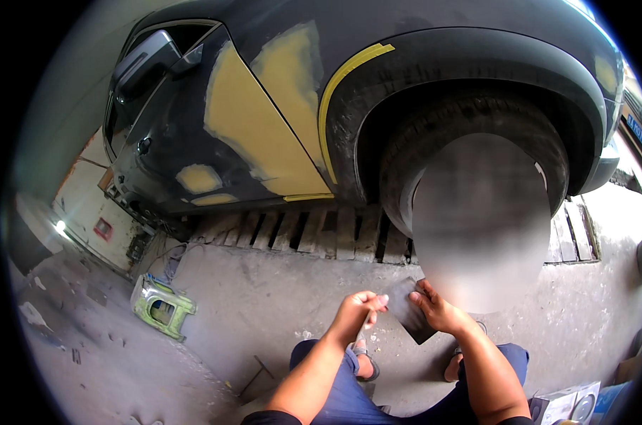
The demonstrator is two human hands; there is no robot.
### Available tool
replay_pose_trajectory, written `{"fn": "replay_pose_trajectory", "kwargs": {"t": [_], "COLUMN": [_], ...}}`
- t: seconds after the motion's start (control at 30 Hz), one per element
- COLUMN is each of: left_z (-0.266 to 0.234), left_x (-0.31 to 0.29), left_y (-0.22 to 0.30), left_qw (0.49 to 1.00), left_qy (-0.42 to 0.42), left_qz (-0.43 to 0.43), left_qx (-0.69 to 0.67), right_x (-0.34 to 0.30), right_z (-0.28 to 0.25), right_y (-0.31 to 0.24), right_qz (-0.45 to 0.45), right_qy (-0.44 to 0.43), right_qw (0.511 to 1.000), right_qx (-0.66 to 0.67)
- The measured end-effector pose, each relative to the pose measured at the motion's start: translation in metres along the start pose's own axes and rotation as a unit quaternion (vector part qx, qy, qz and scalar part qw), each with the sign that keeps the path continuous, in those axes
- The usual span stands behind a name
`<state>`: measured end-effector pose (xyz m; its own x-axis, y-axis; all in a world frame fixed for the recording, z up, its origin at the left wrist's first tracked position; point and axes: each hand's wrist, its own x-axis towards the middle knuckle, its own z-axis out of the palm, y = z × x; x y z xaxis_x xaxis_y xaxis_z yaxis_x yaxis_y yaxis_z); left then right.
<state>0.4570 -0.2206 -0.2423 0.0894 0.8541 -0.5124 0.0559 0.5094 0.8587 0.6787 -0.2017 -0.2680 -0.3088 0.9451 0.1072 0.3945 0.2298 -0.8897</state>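
My right hand (440, 310) grips a dark, flat, roughly rectangular sheet (408, 306) that looks like sandpaper, thumb on top. Close by on its left, my left hand (358, 312) is closed in a pinch, its thumb pointing at the sheet. A thin pale edge shows under those fingers, too small to name. Beyond both hands stands a dark car (264, 197) with dull yellow filler patches (234, 117) on its door and fender. Yellow masking tape (327, 106) follows the front wheel arch. A grey blurred oval hides most of the wheel (399, 159).
A green and white plastic stool (181, 309) is on the concrete floor to the left. Slatted grating (289, 230) runs under the car. Boxes (565, 405) lie at the lower right. The side mirror (147, 65) juts out at the upper left.
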Motion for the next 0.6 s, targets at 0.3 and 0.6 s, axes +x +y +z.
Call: {"fn": "replay_pose_trajectory", "kwargs": {"t": [0.3, 0.6], "left_z": [-0.011, 0.021], "left_x": [0.026, 0.035], "left_y": [-0.040, -0.031], "left_qw": [0.933, 0.748], "left_qy": [0.206, 0.221], "left_qz": [0.242, 0.460], "left_qx": [0.167, 0.424], "right_x": [-0.002, -0.001], "right_z": [0.001, 0.037], "right_y": [-0.013, 0.009], "right_qz": [0.048, 0.014], "right_qy": [-0.018, -0.046], "right_qw": [0.999, 0.999], "right_qx": [0.018, 0.024]}}
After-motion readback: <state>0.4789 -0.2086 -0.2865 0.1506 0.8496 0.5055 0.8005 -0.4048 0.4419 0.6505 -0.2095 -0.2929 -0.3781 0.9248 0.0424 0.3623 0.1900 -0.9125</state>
